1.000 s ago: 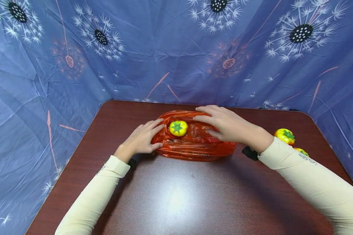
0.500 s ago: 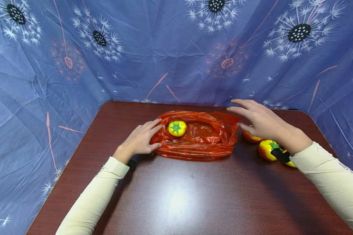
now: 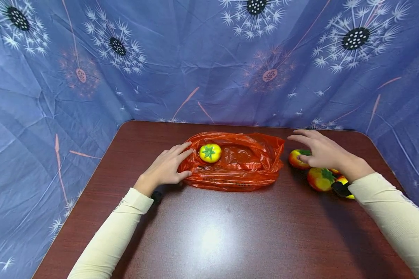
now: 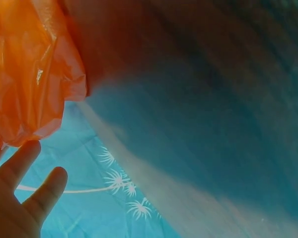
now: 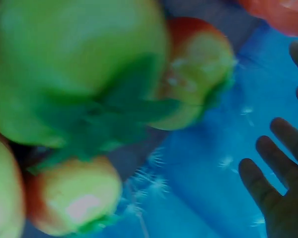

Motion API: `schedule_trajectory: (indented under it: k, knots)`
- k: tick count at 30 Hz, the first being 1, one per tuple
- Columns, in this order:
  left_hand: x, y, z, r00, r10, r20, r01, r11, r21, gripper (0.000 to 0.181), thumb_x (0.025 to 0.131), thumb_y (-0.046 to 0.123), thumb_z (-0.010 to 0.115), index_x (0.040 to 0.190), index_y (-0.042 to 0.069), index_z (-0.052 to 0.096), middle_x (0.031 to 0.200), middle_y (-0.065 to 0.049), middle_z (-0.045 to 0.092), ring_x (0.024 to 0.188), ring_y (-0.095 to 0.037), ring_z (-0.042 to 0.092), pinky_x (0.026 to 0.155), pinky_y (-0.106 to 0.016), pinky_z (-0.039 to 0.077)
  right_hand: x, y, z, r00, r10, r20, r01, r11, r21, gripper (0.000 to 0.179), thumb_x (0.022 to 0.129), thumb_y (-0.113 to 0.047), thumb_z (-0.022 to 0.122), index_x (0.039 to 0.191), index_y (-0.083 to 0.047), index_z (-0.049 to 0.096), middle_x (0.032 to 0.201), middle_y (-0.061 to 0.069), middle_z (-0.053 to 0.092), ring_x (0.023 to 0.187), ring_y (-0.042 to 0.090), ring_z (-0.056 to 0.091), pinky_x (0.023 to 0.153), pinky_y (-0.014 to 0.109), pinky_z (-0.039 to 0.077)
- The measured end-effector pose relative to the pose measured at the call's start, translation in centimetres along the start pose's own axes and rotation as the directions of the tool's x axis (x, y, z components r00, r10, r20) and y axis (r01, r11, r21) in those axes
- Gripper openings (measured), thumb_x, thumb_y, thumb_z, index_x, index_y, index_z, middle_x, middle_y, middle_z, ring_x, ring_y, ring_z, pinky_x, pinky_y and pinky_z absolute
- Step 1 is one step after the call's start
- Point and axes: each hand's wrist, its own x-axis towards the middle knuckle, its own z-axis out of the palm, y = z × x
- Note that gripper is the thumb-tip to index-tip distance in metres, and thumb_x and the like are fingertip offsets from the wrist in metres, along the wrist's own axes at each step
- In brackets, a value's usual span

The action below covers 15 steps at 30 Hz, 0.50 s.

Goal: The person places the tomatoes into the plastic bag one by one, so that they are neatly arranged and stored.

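A red plastic bag (image 3: 244,176) lies spread with its mouth up in the middle of the table. Inside, toward its left end, sits a yellow tomato (image 3: 210,153) with a green leafy top. My left hand (image 3: 165,166) rests at the bag's left edge, fingers extended; in the left wrist view the fingertips meet the orange-looking plastic (image 4: 35,74). To the right, my right hand (image 3: 322,151) hovers with spread fingers above several yellow-red tomatoes, among them one under the thumb (image 3: 295,159) and a nearer one (image 3: 317,180). The right wrist view has a large tomato (image 5: 79,49) close up.
The brown table (image 3: 209,217) reflects a bright light spot in front of the bag. A blue curtain (image 3: 195,50) with dandelion prints hangs behind and beside the table. A black wrist strap piece (image 3: 341,189) overlaps one tomato.
My right hand has moved right from over the bag, then lowered toward the tomatoes, uncovering the bag's right end. My left hand has stayed at the bag's left edge.
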Motion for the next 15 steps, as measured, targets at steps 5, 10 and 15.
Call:
schedule_trajectory:
  k: [5, 10, 15]
  knots:
    - [0.1, 0.2, 0.0, 1.000, 0.004, -0.001, -0.004, 1.000, -0.007, 0.075, 0.087, 0.047, 0.065, 0.151, 0.014, 0.043, 0.163, -0.007, 0.031, 0.146, -0.029, 0.037, 0.109, -0.055, 0.041, -0.3, 1.5, 1.1, 0.997, 0.031, 0.069, -0.033, 0.999, 0.017, 0.062, 0.081, -0.008, 0.070, 0.140, -0.005, 0.053, 0.147, 0.026, 0.045, 0.133, 0.050, 0.041, 0.107, 0.066, 0.033]
    - [0.2, 0.2, 0.1, 1.000, 0.009, 0.004, -0.009, 1.000, -0.004, 0.075, 0.087, 0.047, 0.065, 0.151, 0.014, 0.042, 0.163, -0.007, 0.031, 0.146, -0.029, 0.036, 0.109, -0.054, 0.041, -1.0, 2.5, 1.8, 0.990, 0.046, 0.134, -0.054, 0.997, 0.059, 0.067, 0.077, -0.004, 0.070, 0.141, 0.000, 0.051, 0.145, 0.030, 0.046, 0.130, 0.051, 0.044, 0.103, 0.067, 0.038]
    - [0.0, 0.0, 0.1, 1.000, 0.010, 0.001, -0.010, 1.000, -0.005, 0.075, 0.087, 0.047, 0.066, 0.151, 0.014, 0.043, 0.163, -0.008, 0.031, 0.147, -0.029, 0.035, 0.108, -0.055, 0.042, -1.0, 2.6, 2.3, 0.987, 0.054, 0.152, -0.066, 0.995, 0.080, 0.069, 0.075, -0.003, 0.072, 0.141, 0.000, 0.050, 0.144, 0.030, 0.047, 0.130, 0.050, 0.045, 0.103, 0.067, 0.038]
